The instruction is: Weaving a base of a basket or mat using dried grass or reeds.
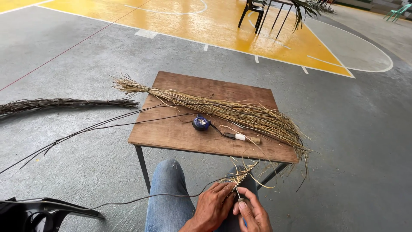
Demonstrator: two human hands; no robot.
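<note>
My left hand [213, 205] and my right hand [253, 213] meet over my knees in blue jeans, at the bottom of the view. Together they grip a small woven piece of thin pale sticks [243, 175] that points up and to the right, with loose strands curling off it. A long dark strand [150, 196] trails from my left hand to the left. My right hand also seems to pinch a thin tool against the weave; the tool is mostly hidden.
A small brown wooden table [180, 133] stands in front of my knees. On it lie a bundle of pale dry sticks [223, 109], a blue tape measure [201, 123] and a knife [240, 137]. A darker bundle [64, 103] lies on the grey floor at left. A black chair [43, 212] is at bottom left.
</note>
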